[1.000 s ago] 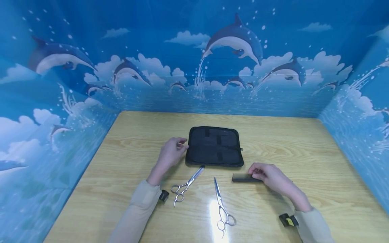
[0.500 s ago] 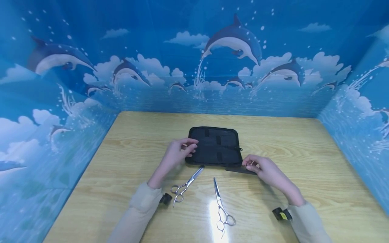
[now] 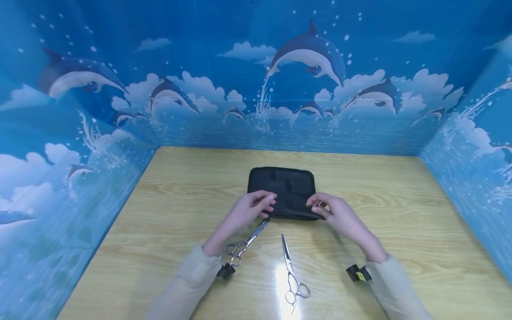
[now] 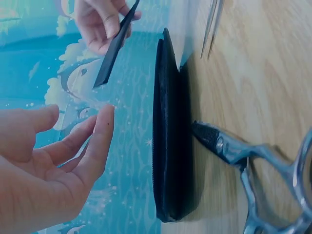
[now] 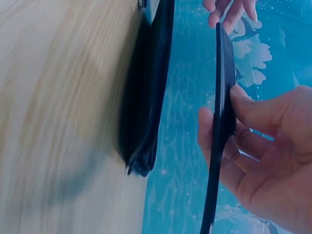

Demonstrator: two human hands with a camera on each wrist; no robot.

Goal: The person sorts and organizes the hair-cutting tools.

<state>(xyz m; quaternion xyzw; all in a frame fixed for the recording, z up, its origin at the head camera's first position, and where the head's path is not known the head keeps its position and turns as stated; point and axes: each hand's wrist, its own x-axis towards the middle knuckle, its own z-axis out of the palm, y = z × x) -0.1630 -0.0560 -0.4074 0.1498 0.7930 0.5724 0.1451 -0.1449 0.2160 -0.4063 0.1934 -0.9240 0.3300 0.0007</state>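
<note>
My right hand [image 3: 340,215] pinches a black comb [image 5: 225,73] between thumb and fingers, above the near right part of an unzipped black case [image 3: 282,180]. In the head view the comb is hard to make out against the case. My left hand [image 3: 245,211] hovers over the case's near left corner, fingers loosely bent and holding nothing. The left wrist view has the comb's end pointing toward that hand, apart from it. Thinning scissors [image 4: 236,148] with a toothed blade lie by the case's near edge. Plain hairdressing scissors [image 3: 289,263] lie further right.
Everything lies on a wood-grain table [image 3: 400,200]. A blue dolphin-print backdrop [image 3: 224,129] walls it at the back and sides. Flat elastic loops [image 3: 288,184] cross the inside of the case. Small black wrist cameras hang under both sleeves.
My right hand has lifted the comb off the table and carried it left and away from me, over the case. My left hand has moved right, over the case's near left corner.
</note>
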